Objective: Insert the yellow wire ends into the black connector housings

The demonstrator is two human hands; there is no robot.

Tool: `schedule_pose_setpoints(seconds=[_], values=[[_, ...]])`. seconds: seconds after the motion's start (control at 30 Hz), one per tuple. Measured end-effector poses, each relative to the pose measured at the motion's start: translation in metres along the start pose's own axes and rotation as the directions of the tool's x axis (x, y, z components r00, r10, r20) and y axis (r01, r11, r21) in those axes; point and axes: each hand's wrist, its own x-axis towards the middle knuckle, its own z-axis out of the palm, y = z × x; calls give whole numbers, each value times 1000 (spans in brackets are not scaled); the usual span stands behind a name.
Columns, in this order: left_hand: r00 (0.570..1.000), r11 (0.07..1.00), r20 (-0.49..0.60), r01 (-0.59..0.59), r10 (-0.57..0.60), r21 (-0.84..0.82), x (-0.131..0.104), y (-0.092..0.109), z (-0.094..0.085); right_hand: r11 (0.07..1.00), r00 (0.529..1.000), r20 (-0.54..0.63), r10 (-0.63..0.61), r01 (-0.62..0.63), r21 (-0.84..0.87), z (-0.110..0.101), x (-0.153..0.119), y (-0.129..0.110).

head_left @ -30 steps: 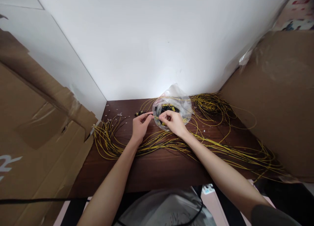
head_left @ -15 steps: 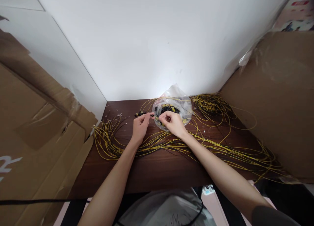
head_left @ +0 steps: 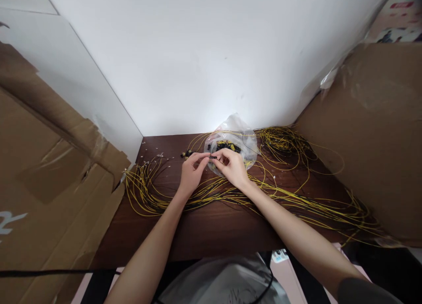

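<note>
A small dark piece [head_left: 213, 157], too small to name surely, sits between the fingertips of both hands. My left hand [head_left: 191, 170] pinches its left end. My right hand [head_left: 233, 167] pinches the other end with thumb and forefinger. Right behind the hands lies an open clear plastic bag [head_left: 249, 142] with black and yellow parts [head_left: 227, 145] inside, partly covered by my right hand. A few black and yellow parts [head_left: 186, 154] lie left of the bag. Long yellow and black wires [head_left: 211, 195] run across the table below my wrists.
A coiled pile of yellow wires [head_left: 278, 139] rests at the back right of the dark wooden table [head_left: 211, 238]. Small white bits [head_left: 160, 155] are scattered at the left. Cardboard [head_left: 62, 185] flanks the left side, and a cardboard box [head_left: 372, 132] the right. A white wall [head_left: 198, 66] rises behind.
My left hand has shifted slightly right, its fingers bending in to meet my right hand. The dark piece now shows between both sets of fingertips.
</note>
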Motion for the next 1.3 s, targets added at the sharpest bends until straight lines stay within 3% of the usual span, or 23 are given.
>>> schedule_pose_setpoints(seconds=[0.1,0.23,0.37,0.53,0.67,0.9,1.3], values=[[998,999,-56,-19,21,39,0,1,-3,999,1000,16,8,-7,-33,-1,0,0],[998,998,-46,-28,31,64,0,4,-5,999,999,32,-4,5,-49,2,-1,1],[999,996,-52,21,-16,91,-1,5,-5,998,1000,29,-5,7,-64,2,-1,2],[986,992,-144,94,-81,86,1,2,-12,995,1000,-12,28,-29,-93,-4,2,2],[984,990,-175,56,-32,132,2,0,-15,994,999,-35,13,-17,-104,-5,3,3],[975,932,-23,-205,222,299,0,6,-13,990,999,22,-41,43,-134,-3,1,4],[969,903,56,-245,241,353,-2,10,-10,986,995,33,-90,93,-136,-1,-1,6]])
